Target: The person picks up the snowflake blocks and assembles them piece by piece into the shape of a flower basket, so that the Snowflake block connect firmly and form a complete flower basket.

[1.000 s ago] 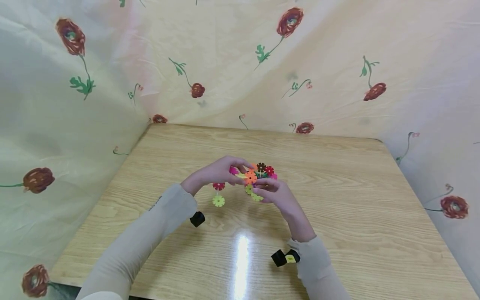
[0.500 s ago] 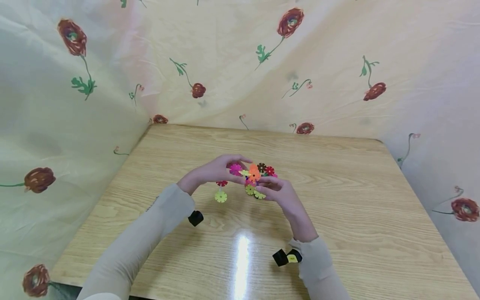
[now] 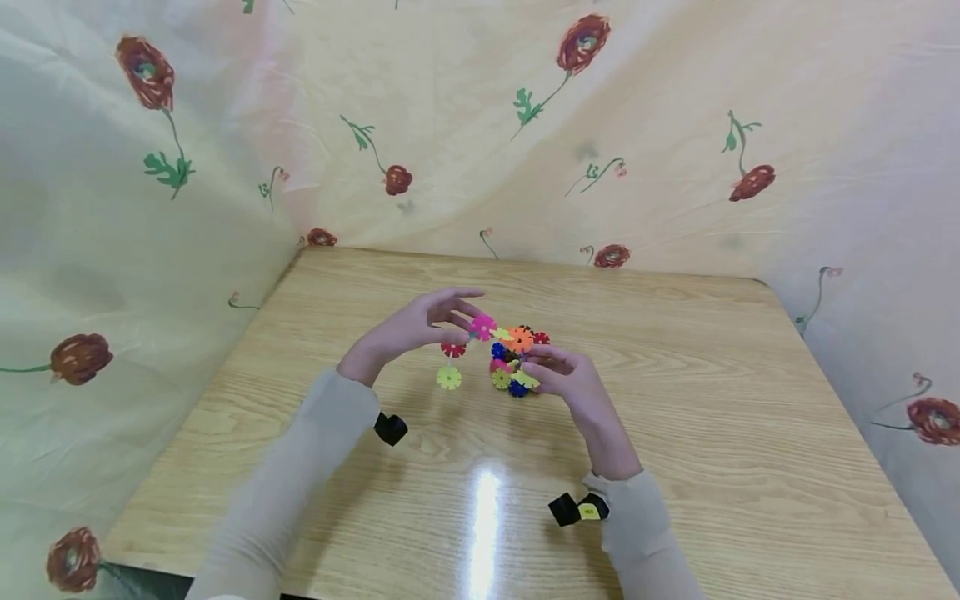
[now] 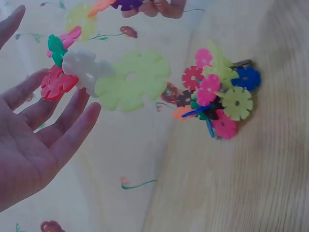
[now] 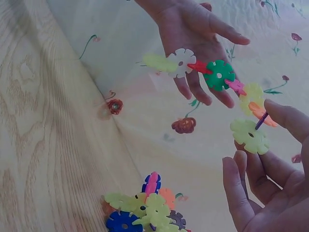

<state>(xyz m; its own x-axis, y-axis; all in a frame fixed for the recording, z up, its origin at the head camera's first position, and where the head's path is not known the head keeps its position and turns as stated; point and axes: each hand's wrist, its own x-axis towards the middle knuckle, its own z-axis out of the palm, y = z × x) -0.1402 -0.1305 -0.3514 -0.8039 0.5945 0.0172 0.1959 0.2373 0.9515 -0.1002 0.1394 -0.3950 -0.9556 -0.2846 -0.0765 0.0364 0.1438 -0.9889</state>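
Observation:
My right hand [image 3: 572, 382] pinches one end of a chain of interlocking plastic snowflake discs [image 3: 483, 327], at a purple and a yellow-green disc [image 5: 250, 136]. The chain hangs in the air above the table and runs left through orange, yellow, pink, green, red and white discs to a yellow-green disc [image 4: 133, 79] at the far end. My left hand [image 3: 408, 325] is spread beside the chain's left part, its fingers fairly straight and close to the red disc [image 4: 59, 83]. Whether those fingers touch the chain I cannot tell.
A pile of loose snowflake discs [image 3: 517, 388] in several colours lies on the wooden table [image 3: 712, 433], below and behind my right hand. A flower-printed cloth [image 3: 465, 125] hangs around the table's back and sides. A light glare marks the front.
My left hand has opened away from the chain, moving slightly up and left. The chain has risen a little and shows more plainly. My right hand keeps its pinch and has shifted slightly right.

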